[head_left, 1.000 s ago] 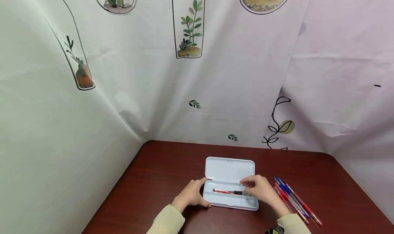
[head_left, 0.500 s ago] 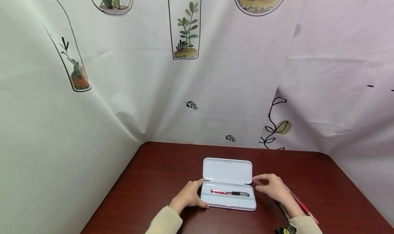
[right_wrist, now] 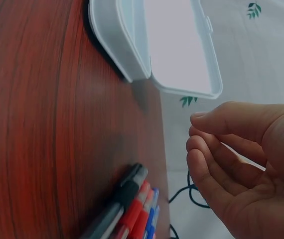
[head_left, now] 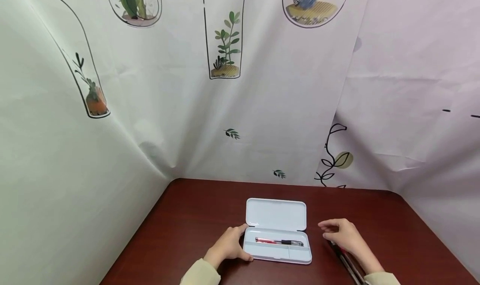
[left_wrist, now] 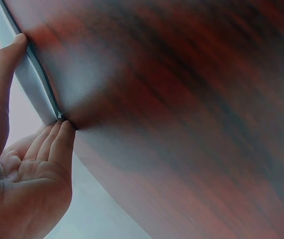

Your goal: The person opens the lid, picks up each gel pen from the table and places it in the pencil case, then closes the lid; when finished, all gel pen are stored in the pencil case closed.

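Observation:
A white pencil case [head_left: 277, 253] lies with its lid [head_left: 276, 214] raised in the head view. Along its rear compartment lies a pen [head_left: 279, 241], red at the left and dark toward the right. My left hand [head_left: 228, 244] grips the case's left end, thumb at the front corner and fingers at the back; the left wrist view shows the fingertips on the case's side [left_wrist: 37, 82]. To the right of the case, my right hand [head_left: 346, 236] hovers with relaxed fingers and holds nothing. Below it are a black pen [right_wrist: 113, 211] and red pens [right_wrist: 134, 214], partly hidden by the forearm.
Blue pens [right_wrist: 153, 214] lie beside the red ones in the right wrist view. The dark red wooden table [head_left: 202, 206] meets a white cloth [head_left: 285, 110] printed with plants behind. A dark cable [right_wrist: 192, 196] hangs beyond the table edge.
My right hand has moved right, from over the pen in the case to beside the case, above the loose pens. The left hand keeps its hold on the case.

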### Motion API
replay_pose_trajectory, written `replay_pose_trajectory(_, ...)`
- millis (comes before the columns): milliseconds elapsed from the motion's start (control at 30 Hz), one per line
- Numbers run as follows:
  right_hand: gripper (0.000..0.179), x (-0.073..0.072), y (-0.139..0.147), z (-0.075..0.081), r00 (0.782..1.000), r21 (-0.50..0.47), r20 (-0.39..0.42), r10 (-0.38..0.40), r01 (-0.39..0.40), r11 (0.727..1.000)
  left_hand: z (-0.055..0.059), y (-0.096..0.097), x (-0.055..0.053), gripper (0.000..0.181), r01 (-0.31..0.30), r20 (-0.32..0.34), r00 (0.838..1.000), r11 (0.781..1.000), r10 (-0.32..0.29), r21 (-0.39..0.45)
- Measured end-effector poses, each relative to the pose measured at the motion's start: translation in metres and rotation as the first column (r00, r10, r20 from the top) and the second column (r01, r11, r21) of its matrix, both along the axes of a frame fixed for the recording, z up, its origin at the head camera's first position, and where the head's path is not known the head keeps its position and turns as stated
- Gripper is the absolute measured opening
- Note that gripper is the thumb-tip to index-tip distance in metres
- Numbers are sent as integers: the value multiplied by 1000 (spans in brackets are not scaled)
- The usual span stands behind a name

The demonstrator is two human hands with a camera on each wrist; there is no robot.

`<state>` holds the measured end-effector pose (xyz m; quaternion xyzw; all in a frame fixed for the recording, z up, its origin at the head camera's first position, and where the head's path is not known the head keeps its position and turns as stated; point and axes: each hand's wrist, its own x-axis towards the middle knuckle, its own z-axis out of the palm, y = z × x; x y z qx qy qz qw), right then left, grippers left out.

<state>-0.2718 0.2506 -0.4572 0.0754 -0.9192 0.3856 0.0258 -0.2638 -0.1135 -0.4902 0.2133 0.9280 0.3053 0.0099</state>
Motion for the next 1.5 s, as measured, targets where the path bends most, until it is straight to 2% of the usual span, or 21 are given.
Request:
replay_pose_trajectory(133, 26, 1, 7, -4, 1000, 5, 14, -20, 20, 1000, -3, -1, 1, 85, 9, 1, 1000, 1000, -9, 6)
replay_pose_trajectory(433, 24, 2, 25, -14, 1000, 51, 16, -7, 7, 999, -6, -3, 3, 87, 7, 4, 1000, 1000, -7, -12)
replay_pose_trajectory(867, 27, 4, 57, -18, 989, 48, 122, -84, 79, 996, -6, 3, 0, 93, 2, 23, 1000, 1000, -1, -8)
replay_pose_trajectory(1233, 28, 5, 72, -15, 989, 100, 108, -106, 95, 990, 0, 0, -6, 89, 13, -10, 1000, 1000, -12, 4)
replay_pose_trajectory(1500, 28, 9, 79, -17, 986, 143, 93, -135, 121, 982, 0, 0, -6, 91, 2, -4, 1000, 1000, -2, -6)
